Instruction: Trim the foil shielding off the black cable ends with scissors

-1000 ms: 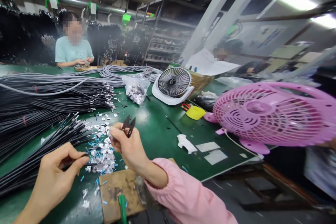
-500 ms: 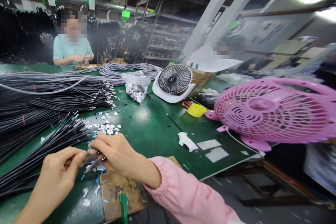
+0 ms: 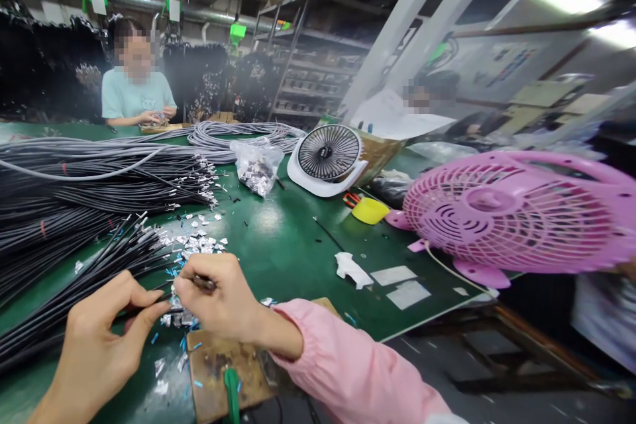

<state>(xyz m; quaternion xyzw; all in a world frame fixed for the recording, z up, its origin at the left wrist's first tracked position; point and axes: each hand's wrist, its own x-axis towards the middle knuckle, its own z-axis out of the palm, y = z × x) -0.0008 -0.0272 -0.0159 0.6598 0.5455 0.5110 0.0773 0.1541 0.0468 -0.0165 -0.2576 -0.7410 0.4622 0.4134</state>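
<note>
My left hand [image 3: 102,334] pinches a thin black cable [image 3: 165,295] between thumb and forefinger, close to its end. Just right of it, my right hand [image 3: 218,295] is closed, its fingertips down at the cable's end. A dark, narrow hand tool [image 3: 203,283] is tucked in the right hand; its working end is hidden, so its exact kind is unclear. Beneath and beyond the fingers lie foil scraps [image 3: 201,242] and bits of blue wire insulation. Loose black cables [image 3: 134,248] with stripped ends fan out left of the hands.
Bundled black cables [image 3: 99,189] and coiled grey cable [image 3: 223,136] cover the left. A bag of small parts [image 3: 257,169], a white fan [image 3: 328,154] and a pink fan [image 3: 507,212] stand farther off. A wooden board [image 3: 218,351] with a green-handled item [image 3: 231,391] lies in front. A co-worker [image 3: 138,93] sits opposite.
My right hand has turned, and the tool that pointed down-left below the fingers now lies back in the palm. Its fingertips have come down beside the cable. My left hand has shifted slightly.
</note>
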